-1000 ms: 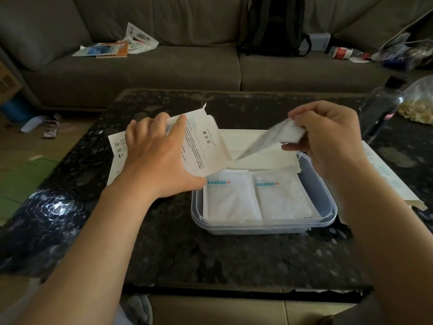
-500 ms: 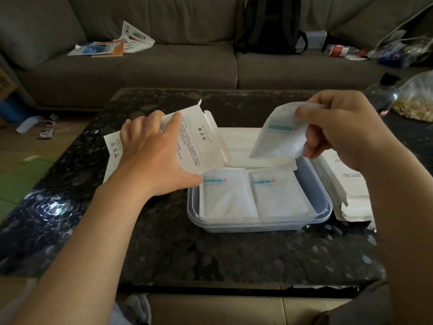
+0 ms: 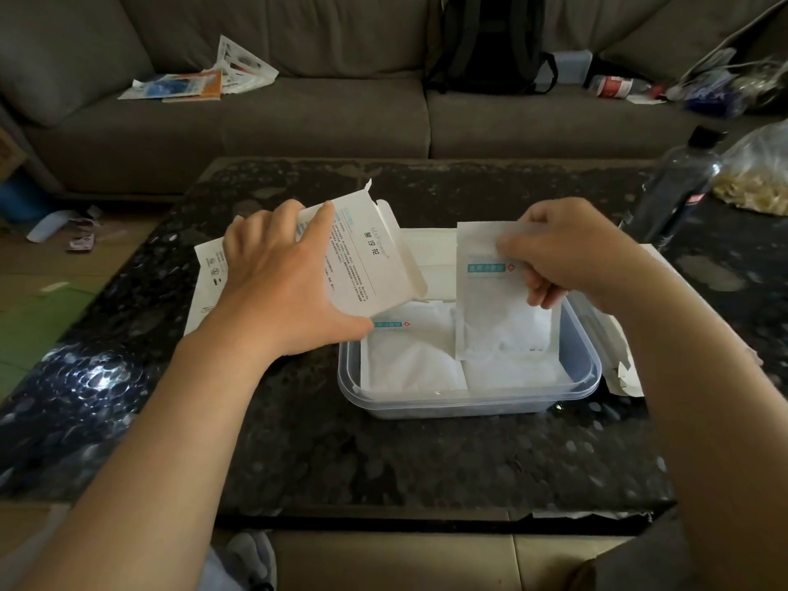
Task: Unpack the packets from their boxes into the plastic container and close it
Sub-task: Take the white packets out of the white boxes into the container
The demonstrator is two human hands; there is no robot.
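In the head view the right hand [image 3: 567, 249], right of centre, has its grip narrowed to a pinch on the upper right part of a white packet [image 3: 490, 305], thumb on its front beside the teal label and fingers curled behind. The packet hangs from that pinch with its long axis upright in the frame, label end up, and its lower edge is down inside the plastic container [image 3: 469, 400], which stands on the dark speckled worktop [image 3: 383, 471] at centre frame. Flat on the container floor lie the laid packets [image 3: 405, 360], side by side, their long axes running away from the viewer; the hanging one is over the right-hand of them, and whether its lower edge touches that one I cannot tell. So the drop spot lies straight below the right grip, and the coming move, as I judge it, is to tip the packet's long axis from upright to flat, in line with those beneath, then let go; the right hand is plainly the nearer for that. The left hand [image 3: 281, 292], left of centre, has a wide grip on an open box [image 3: 371, 258], fingers spread over its printed face and thumb under its near edge; the box tilts with its open flaps toward the upper right, overhanging the container's far left corner. Whether more packets remain in it is hidden. Another white box [image 3: 618, 347] lies on the worktop just beside the container's right wall.
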